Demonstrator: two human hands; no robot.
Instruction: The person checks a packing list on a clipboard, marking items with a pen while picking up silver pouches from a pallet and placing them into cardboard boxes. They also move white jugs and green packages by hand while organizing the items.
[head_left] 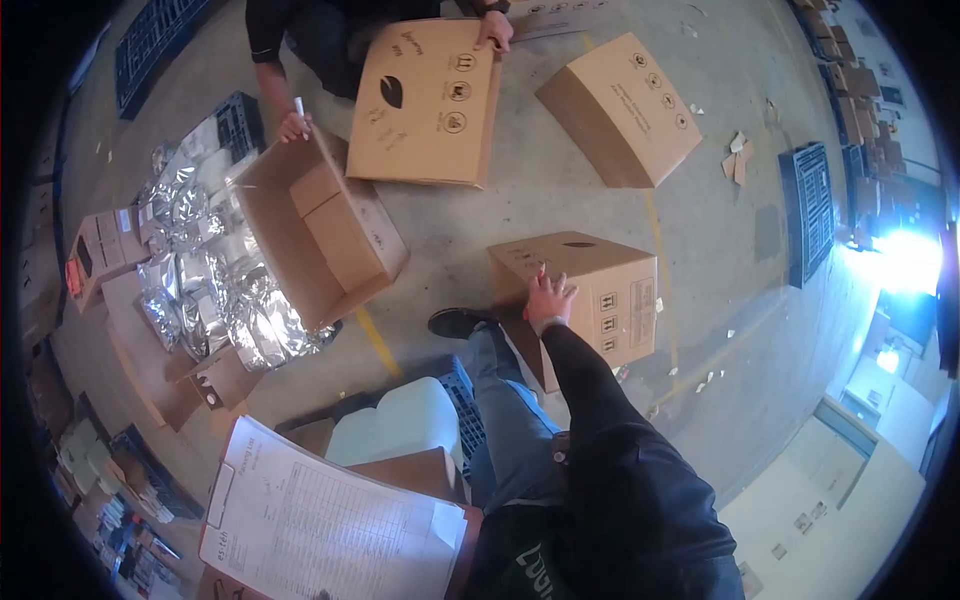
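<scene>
Nearest, on the left, is a clipboard (467,547) with a white packing list (340,520) on it. I cannot tell how the left hand is, as it is out of sight. Just past that is a pale, puffy thing (395,425). To its right, a leg (492,375) ends in a dark shoe (460,322). The right hand (551,300), fingers spread, rests on the edge of a brown box (632,325), on the floor (720,330) just right of the shoe. An open box (372,215) is on the left, near shiny silver bags (265,320). Farther off, another person (268,35) has one hand (294,127), with a white pen (299,105), at the open box and the other hand (495,32) on a leaf-marked box (425,110). One more box (630,115) is far right, with a blue pallet (808,212) to its right.
</scene>
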